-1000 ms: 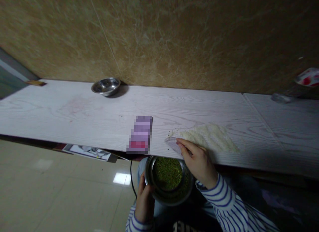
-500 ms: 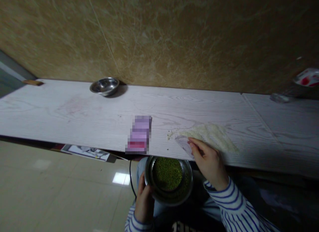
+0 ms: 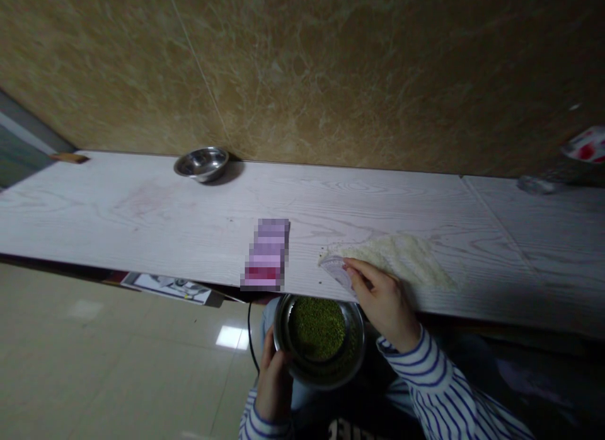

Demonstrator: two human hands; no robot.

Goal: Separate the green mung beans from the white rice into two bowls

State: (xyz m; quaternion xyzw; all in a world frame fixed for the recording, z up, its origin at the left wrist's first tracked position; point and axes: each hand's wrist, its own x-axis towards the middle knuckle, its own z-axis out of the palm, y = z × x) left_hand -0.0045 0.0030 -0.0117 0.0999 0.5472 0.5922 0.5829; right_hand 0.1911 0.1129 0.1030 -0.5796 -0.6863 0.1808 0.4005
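Observation:
My left hand point(image 3: 274, 383) grips the rim of a steel bowl point(image 3: 319, 370) full of green beans point(image 3: 316, 328), held just below the table's near edge. My right hand point(image 3: 382, 301) rests on the white table point(image 3: 142, 219), its fingers pinched on a small clear plastic piece point(image 3: 336, 268). That piece touches the left end of a spread of white rice point(image 3: 401, 257). A few dark specks lie at the rice's left edge.
An empty steel bowl point(image 3: 201, 163) stands at the table's far side by the brown wall. A blurred purple rectangle point(image 3: 266, 253) lies left of the rice. A red-and-white packet point(image 3: 586, 144) and a clear object point(image 3: 534, 185) sit far right. Tiled floor lies at left.
My right hand with the clear piece slid right along the rice half a second ago and has come back left to the rice's edge. The bowl of beans has stayed put.

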